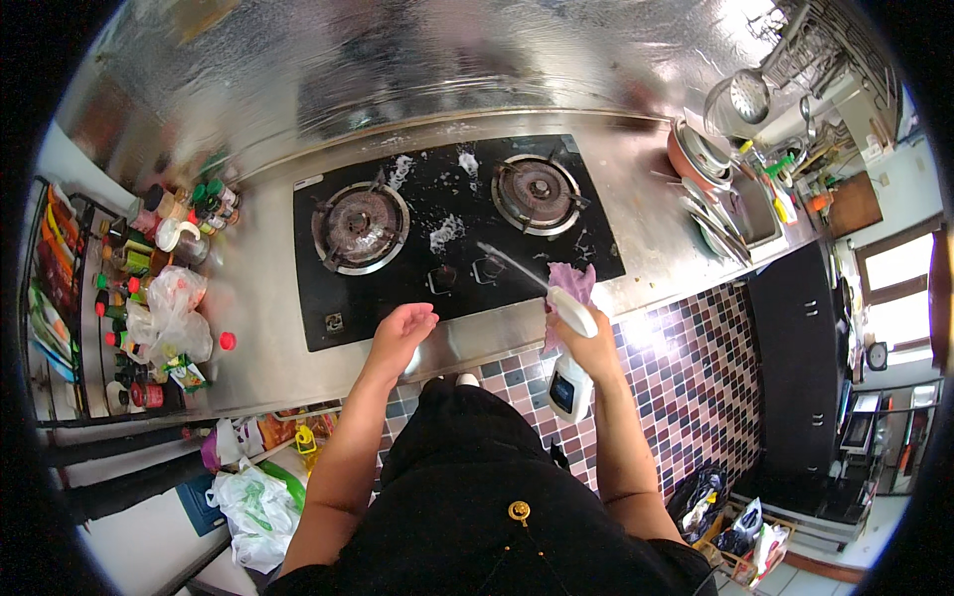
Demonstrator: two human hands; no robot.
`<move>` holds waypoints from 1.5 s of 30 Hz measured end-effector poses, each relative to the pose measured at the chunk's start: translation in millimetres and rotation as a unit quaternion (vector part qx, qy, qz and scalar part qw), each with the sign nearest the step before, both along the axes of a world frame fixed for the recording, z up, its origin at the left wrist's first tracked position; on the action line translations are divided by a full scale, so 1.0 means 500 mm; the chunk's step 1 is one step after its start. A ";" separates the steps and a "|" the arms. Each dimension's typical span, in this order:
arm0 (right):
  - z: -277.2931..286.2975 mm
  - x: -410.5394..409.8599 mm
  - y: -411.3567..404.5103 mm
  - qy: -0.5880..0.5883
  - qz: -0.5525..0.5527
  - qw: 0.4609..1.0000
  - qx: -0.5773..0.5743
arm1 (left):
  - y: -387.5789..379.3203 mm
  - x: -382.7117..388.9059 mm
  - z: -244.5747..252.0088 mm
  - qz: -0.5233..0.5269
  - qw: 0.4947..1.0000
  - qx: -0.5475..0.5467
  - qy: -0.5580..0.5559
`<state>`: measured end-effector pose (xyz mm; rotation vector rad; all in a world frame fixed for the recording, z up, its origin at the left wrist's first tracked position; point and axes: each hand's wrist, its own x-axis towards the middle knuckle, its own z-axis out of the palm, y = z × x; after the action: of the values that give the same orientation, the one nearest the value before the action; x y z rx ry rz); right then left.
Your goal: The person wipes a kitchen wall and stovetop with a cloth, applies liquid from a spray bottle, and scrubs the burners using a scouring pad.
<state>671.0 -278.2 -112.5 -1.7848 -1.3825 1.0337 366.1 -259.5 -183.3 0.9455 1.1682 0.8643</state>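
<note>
My right hand (592, 346) grips a white spray bottle (570, 391) with a dark label, its nozzle towards the stove. A pale streak of spray (514, 264) runs from the nozzle over the black two-burner gas cooktop (417, 298). Behind the bottle a purple cloth (572, 279) shows by the same hand; whether the fingers hold it is hidden. My left hand (402, 331) is empty, loosely curved, over the cooktop's front edge. White foam (447, 235) lies in patches between the left burner (360, 227) and the right burner (536, 195). Two control knobs (442, 279) sit at the front.
Spice jars and bottles (138, 261), a plastic bag (175, 313) and a red cap (227, 341) stand left on the steel counter (261, 298). To the right are stacked bowls (697, 156), dishes and a sink (756, 212). Bags (261, 514) lie below left.
</note>
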 end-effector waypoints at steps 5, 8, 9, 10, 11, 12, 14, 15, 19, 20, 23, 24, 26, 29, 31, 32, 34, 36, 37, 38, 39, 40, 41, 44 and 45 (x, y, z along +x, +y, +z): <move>-0.023 0.084 -0.022 0.021 -0.093 0.995 0.003 | -0.010 0.018 0.001 -0.029 1.000 -0.012 0.006; -0.071 0.144 -0.037 0.004 -0.150 0.988 0.033 | -0.007 0.031 0.005 -0.044 0.999 -0.008 -0.001; -0.072 0.158 -0.037 0.009 -0.166 0.986 0.023 | -0.006 0.034 0.007 -0.046 0.999 -0.009 -0.003; -0.072 0.172 -0.032 0.015 -0.182 0.983 0.013 | -0.006 0.035 0.010 -0.051 0.999 -0.009 0.002; -0.071 0.183 -0.026 0.020 -0.198 0.980 0.003 | -0.006 0.036 0.012 -0.055 0.998 -0.010 0.008; -0.065 0.189 -0.021 0.039 -0.208 0.977 0.000 | -0.005 0.036 0.013 -0.058 0.998 -0.011 0.013; -0.058 0.199 0.002 0.066 -0.239 0.968 0.030 | -0.005 0.036 0.015 -0.060 0.998 -0.012 0.017; -0.051 0.204 0.017 0.079 -0.253 0.963 0.045 | -0.005 0.037 0.016 -0.060 0.998 -0.013 0.017; -0.047 0.252 0.113 0.045 -0.243 0.967 0.055 | -0.002 0.034 0.014 -0.054 0.998 -0.015 0.009; -0.038 0.256 0.142 0.040 -0.251 0.965 0.061 | -0.001 0.033 0.017 -0.046 0.999 -0.019 0.003; 0.018 0.229 0.232 0.025 -0.245 0.967 0.066 | -0.001 0.020 0.023 -0.029 0.999 -0.026 0.007; 0.016 0.236 0.264 0.018 -0.226 0.972 0.066 | 0.002 0.019 0.026 -0.026 0.999 -0.026 0.010; 0.036 0.221 0.316 0.001 -0.203 0.979 0.017 | 0.000 0.011 0.034 -0.018 1.000 -0.022 0.011; 0.020 0.209 0.377 0.009 -0.178 0.983 0.036 | -0.003 -0.004 0.022 -0.018 1.000 -0.001 0.007; 0.038 0.141 0.387 0.038 -0.135 0.988 0.060 | -0.007 -0.022 0.013 -0.006 1.000 0.003 0.009; 0.041 0.122 0.392 0.050 -0.112 0.991 0.055 | -0.006 -0.025 0.013 -0.001 1.000 0.001 0.008; 0.052 0.066 0.398 0.082 -0.058 0.993 0.068 | -0.006 -0.032 0.014 0.007 1.000 -0.002 0.005; 0.077 0.022 0.384 0.051 -0.037 0.997 0.036 | -0.005 -0.036 0.018 0.011 1.000 -0.001 -0.003; 0.085 0.005 0.380 0.047 -0.034 0.998 0.023 | -0.004 -0.036 0.019 0.013 1.000 0.003 -0.009; 0.065 0.000 0.381 0.046 -0.038 0.996 0.060 | -0.002 -0.035 0.021 0.015 1.000 0.006 -0.016; 0.061 -0.007 0.376 0.067 -0.028 0.995 0.064 | -0.001 -0.034 0.023 0.018 1.000 0.010 -0.021; 0.058 -0.012 0.368 0.088 -0.019 0.994 0.068 | 0.000 -0.034 0.024 0.018 1.000 0.008 -0.019; 0.053 -0.014 0.359 0.109 -0.011 0.991 0.071 | 0.001 -0.033 0.024 0.017 1.000 0.007 -0.017; 0.047 -0.022 0.328 0.061 -0.001 0.997 0.046 | 0.009 -0.031 0.035 0.025 0.999 -0.007 -0.025; 0.068 -0.025 0.313 0.049 -0.020 0.997 0.055 | 0.009 -0.027 0.038 0.026 0.999 -0.015 -0.033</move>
<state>658.5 -121.5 -78.3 -1.6538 -1.3128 0.9918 352.4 -255.0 -164.5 0.8585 1.1513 0.9104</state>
